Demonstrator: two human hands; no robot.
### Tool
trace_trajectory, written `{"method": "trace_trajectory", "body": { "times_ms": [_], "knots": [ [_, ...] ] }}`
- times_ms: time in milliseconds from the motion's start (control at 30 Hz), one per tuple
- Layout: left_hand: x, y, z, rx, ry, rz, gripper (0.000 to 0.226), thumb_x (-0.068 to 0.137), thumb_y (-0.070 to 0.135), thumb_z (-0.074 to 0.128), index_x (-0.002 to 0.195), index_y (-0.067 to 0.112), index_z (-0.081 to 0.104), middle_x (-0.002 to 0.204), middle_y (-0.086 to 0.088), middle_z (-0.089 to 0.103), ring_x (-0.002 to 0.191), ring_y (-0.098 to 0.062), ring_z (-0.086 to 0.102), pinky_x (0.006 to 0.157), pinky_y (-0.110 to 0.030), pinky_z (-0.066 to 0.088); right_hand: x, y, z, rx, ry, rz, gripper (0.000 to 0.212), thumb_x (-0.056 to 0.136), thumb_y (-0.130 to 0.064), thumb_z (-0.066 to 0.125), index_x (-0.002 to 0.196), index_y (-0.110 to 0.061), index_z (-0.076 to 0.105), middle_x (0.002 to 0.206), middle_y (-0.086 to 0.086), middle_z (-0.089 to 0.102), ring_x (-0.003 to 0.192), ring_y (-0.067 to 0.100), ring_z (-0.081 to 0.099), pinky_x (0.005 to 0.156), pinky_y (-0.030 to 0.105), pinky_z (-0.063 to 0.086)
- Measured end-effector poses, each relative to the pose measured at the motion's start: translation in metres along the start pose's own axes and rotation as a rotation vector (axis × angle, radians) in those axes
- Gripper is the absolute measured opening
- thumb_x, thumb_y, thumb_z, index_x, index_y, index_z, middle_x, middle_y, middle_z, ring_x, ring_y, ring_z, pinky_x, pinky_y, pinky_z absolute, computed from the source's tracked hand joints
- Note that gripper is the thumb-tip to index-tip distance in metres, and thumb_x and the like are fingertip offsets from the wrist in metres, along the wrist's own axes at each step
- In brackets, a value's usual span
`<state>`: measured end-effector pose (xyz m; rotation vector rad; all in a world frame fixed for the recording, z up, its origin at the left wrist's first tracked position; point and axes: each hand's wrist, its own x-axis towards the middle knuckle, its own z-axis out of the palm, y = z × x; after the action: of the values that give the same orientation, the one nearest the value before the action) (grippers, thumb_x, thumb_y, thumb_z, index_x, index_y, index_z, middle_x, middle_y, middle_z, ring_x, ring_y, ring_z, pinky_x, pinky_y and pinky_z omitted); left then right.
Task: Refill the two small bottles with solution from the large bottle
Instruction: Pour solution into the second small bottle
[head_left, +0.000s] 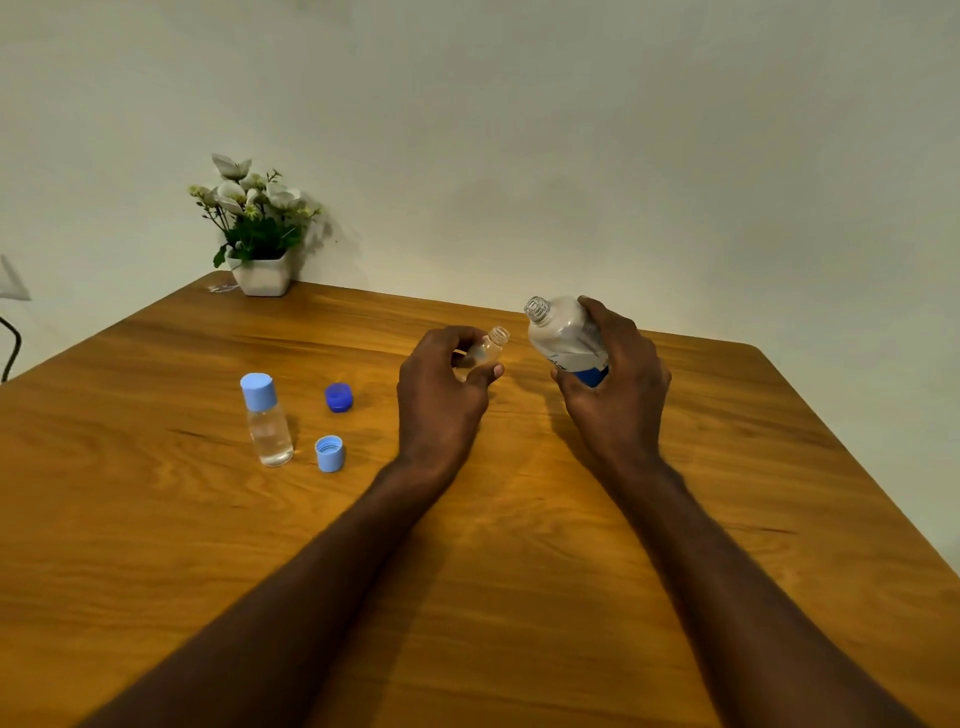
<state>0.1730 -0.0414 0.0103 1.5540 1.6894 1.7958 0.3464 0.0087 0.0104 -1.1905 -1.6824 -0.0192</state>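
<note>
- At the far left edge, a pale object (13, 283) and a dark curved cord (13, 353), both cut off by the frame.
- Near the back left corner of the wooden table (156, 519), a white pot of white flowers (260, 228), close against the wall (519, 130).
- Forward of the pot, well apart from it: a capped small bottle (267, 420), upright, clear, wearing a light blue cap, holding clear liquid.
- Just right of that bottle, a loose light blue cap (330, 453), lying with its threaded opening tipped up.
- Behind that cap, a darker blue cap (338, 397), also loose on the wood.
- Right of the caps, the left hand (441, 395), fingers and thumb curled round the open small bottle (488, 351); bottle uncapped, raised off the table, neck tilted up and to the right.
- Cannot tell how much liquid sits in that held bottle; too small and partly hidden by the fingers.
- Just beside it, mouths near but apart: the large bottle (566, 338), uncapped, clear with a white and blue label, leaning with its neck toward the upper left.
- Gripping the large bottle's lower body from the right, the right hand (618, 384), thumb below and fingers wrapped over the top.
- Both bare forearms reaching in from the near edge.
</note>
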Motion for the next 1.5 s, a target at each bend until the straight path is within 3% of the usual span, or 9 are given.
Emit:
{"method": "trace_trajectory", "body": {
  "times_ms": [500,767,1267,1500],
  "knots": [
    [0.0004,-0.0019,-0.0011,0.026,0.004,0.031,0.040,0.085,0.018,0.084,0.122,0.021,0.071,0.114,0.008,0.070,0.105,-0.006,0.063,0.089,-0.023,0.055,-0.0011,0.0011,0.0002,-0.089,-0.092,-0.064,0.087,0.075,-0.016,0.089,0.150,-0.033,0.050,0.147,-0.003,0.059,0.137,0.023,0.051,0.113,0.060,0.037],
    [0.0013,-0.0036,-0.0015,0.025,-0.001,0.029,0.038,0.084,0.016,0.085,0.120,0.021,0.072,0.112,0.007,0.070,0.104,-0.007,0.064,0.090,-0.026,0.056,-0.0008,0.0025,-0.0004,-0.121,-0.107,-0.068,0.088,0.075,-0.014,0.086,0.152,-0.034,0.049,0.150,-0.003,0.056,0.141,0.024,0.047,0.116,0.057,0.034],
    [0.0018,-0.0063,-0.0014,0.080,-0.014,0.036,0.037,0.084,0.015,0.085,0.119,0.017,0.072,0.111,0.005,0.070,0.101,-0.006,0.062,0.085,-0.016,0.050,0.0004,0.0017,-0.0049,-0.147,-0.144,-0.080,0.087,0.077,-0.009,0.081,0.153,-0.037,0.047,0.154,-0.004,0.052,0.145,0.023,0.041,0.115,0.064,0.031],
    [0.0006,-0.0062,-0.0016,0.084,-0.021,0.026,0.036,0.084,0.015,0.084,0.118,0.019,0.071,0.112,0.004,0.069,0.101,-0.007,0.062,0.088,-0.021,0.052,-0.0001,0.0015,-0.0056,-0.150,-0.139,-0.086,0.087,0.077,-0.008,0.080,0.152,-0.039,0.047,0.153,-0.007,0.052,0.145,0.021,0.040,0.115,0.064,0.030]
  ]
}}
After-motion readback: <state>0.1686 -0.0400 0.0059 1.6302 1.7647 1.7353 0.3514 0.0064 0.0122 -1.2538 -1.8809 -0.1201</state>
